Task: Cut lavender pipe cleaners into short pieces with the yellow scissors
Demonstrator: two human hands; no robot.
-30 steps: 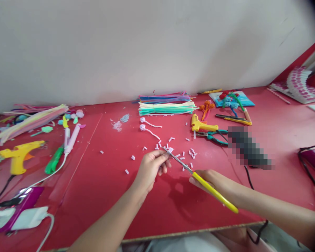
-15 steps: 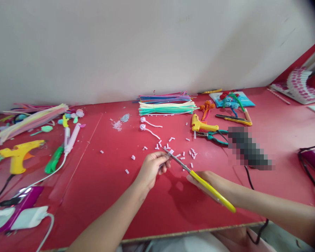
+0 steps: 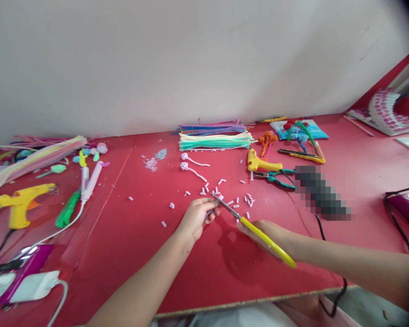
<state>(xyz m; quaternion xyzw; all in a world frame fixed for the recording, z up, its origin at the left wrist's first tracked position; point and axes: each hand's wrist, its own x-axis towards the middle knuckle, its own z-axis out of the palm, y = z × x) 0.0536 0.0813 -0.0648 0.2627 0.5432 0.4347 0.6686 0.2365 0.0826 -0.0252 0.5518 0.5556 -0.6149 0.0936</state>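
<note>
My right hand is wrapped round yellow-handled scissors, whose blades point left and lie nearly together at the fingertips of my other hand. In a closed pinch, my left hand holds a pale pink pipe cleaner, mostly hidden by the fingers and blades. Short cut pink pieces are scattered on the red table around the scissor tips. Just beyond them lie two pink curled pipe-cleaner buds with thin stems.
Bundled pipe cleaners lie by the wall. To the right are a yellow glue gun, teal-handled pliers and a yellow cutter. On the left are another glue gun, a pink styling iron and a power strip.
The scissor handle has swung slightly left and up, and the blades have closed further. The pink end seen at the blades before no longer stands out. My left hand has barely moved.
</note>
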